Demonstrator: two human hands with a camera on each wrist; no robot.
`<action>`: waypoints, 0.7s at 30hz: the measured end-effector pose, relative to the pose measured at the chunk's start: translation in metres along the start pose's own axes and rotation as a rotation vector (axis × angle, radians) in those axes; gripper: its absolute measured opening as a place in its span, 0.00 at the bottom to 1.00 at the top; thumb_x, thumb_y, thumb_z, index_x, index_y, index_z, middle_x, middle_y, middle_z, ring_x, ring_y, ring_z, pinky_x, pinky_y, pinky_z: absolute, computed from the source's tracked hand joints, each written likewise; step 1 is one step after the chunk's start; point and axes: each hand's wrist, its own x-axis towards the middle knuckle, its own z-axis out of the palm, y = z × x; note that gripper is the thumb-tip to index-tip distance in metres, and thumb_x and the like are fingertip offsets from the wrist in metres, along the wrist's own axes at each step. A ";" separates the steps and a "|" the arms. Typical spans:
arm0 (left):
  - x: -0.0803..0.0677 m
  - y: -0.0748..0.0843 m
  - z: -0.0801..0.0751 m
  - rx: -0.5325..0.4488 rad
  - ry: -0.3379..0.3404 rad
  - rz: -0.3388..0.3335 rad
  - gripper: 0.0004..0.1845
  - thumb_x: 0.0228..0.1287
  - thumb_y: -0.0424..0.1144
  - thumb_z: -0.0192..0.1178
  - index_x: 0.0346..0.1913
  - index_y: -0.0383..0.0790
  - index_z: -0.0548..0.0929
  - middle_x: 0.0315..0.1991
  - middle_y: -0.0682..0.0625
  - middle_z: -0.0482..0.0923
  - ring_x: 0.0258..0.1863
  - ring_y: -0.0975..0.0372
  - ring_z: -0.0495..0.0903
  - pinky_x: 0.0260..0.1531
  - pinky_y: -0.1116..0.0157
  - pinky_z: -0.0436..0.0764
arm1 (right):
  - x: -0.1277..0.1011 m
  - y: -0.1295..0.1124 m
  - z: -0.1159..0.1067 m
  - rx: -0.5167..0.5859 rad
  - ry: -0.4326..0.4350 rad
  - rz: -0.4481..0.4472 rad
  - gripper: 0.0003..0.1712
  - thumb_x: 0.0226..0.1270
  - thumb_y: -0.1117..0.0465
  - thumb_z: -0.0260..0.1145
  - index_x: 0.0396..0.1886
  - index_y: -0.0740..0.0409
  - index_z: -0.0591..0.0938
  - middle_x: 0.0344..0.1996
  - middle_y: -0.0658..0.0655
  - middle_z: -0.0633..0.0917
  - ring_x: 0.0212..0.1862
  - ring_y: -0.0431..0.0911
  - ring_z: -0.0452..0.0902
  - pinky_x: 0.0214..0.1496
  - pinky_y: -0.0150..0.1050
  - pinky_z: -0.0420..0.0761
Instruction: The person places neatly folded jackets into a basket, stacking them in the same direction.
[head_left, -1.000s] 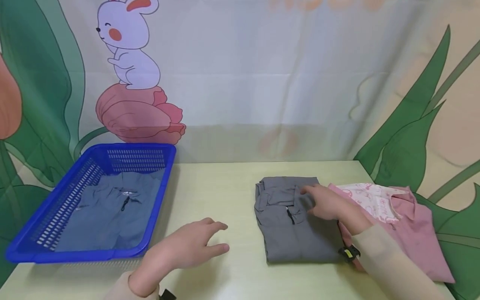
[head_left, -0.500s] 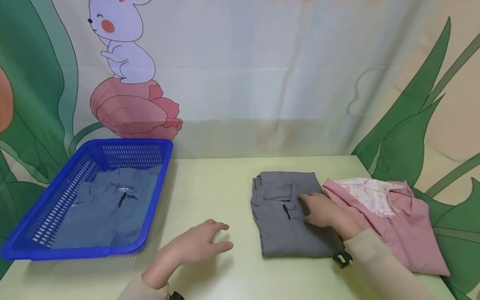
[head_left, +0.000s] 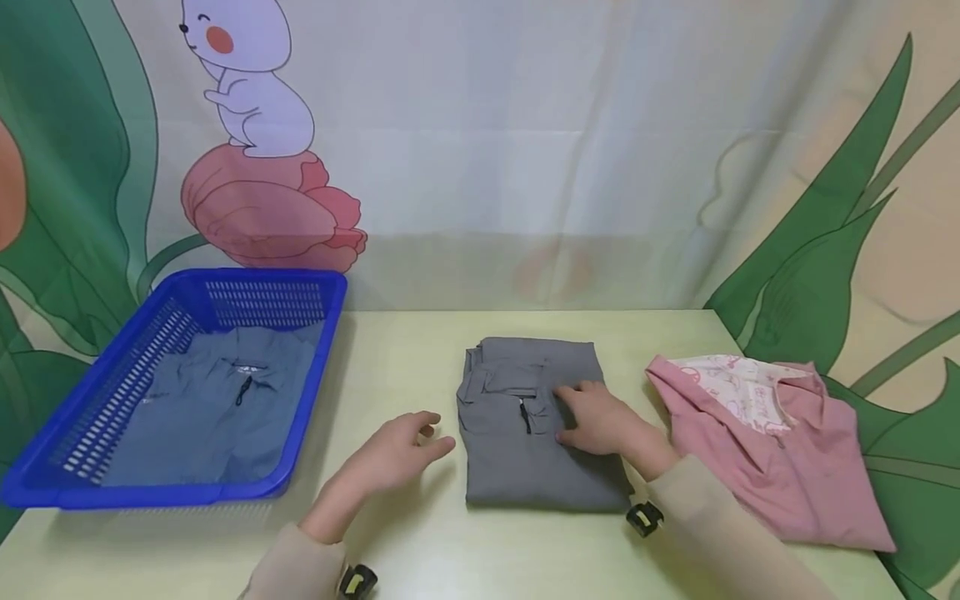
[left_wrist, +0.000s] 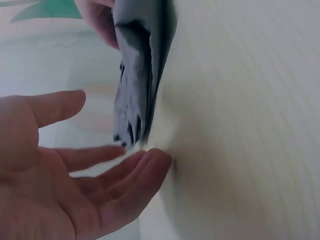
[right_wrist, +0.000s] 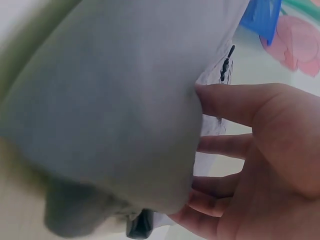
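Note:
A folded grey jacket with a black zip pull lies flat on the table in the head view. My right hand rests on its right half, thumb and fingers spread; in the right wrist view the fingertips touch the cloth, which hides part of them. My left hand hovers just left of the jacket, palm turned toward it, fingers loosely bent and holding nothing. From the left wrist view, the jacket's layered side edge stands beyond the left fingertips.
A blue plastic basket with a folded blue-grey garment inside stands at the left. To the right lies a folded pink jacket with patterned lining, reaching the table's right edge. A printed curtain hangs behind the table.
The grey jacket has slid left under my right hand, away from the pink jacket, which it earlier sat close beside. My left hand has stayed near its place, raised slightly.

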 end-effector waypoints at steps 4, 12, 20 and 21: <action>0.004 -0.002 -0.002 0.013 0.045 -0.029 0.35 0.76 0.50 0.58 0.71 0.22 0.68 0.63 0.30 0.76 0.63 0.40 0.75 0.62 0.44 0.73 | 0.008 -0.016 0.006 0.002 0.012 -0.017 0.38 0.66 0.56 0.74 0.71 0.69 0.73 0.63 0.75 0.74 0.67 0.68 0.67 0.67 0.60 0.70; 0.007 -0.015 -0.011 0.063 0.080 -0.051 0.36 0.78 0.48 0.55 0.67 0.14 0.67 0.66 0.23 0.69 0.68 0.33 0.66 0.67 0.42 0.66 | 0.020 -0.040 0.014 0.019 0.008 -0.049 0.38 0.69 0.53 0.72 0.72 0.67 0.72 0.64 0.74 0.73 0.68 0.67 0.66 0.68 0.57 0.70; 0.012 -0.024 -0.015 0.103 0.150 -0.073 0.31 0.77 0.44 0.54 0.64 0.15 0.71 0.60 0.22 0.71 0.63 0.33 0.69 0.64 0.40 0.68 | 0.024 -0.042 0.016 0.154 0.120 -0.127 0.33 0.69 0.55 0.73 0.67 0.68 0.75 0.60 0.69 0.78 0.62 0.61 0.75 0.63 0.54 0.75; 0.013 -0.025 -0.015 0.107 0.158 -0.076 0.30 0.77 0.43 0.54 0.63 0.15 0.72 0.59 0.22 0.72 0.62 0.34 0.70 0.62 0.40 0.70 | 0.023 -0.040 0.015 0.169 0.153 -0.128 0.32 0.68 0.57 0.74 0.66 0.68 0.76 0.59 0.68 0.78 0.60 0.60 0.76 0.62 0.53 0.76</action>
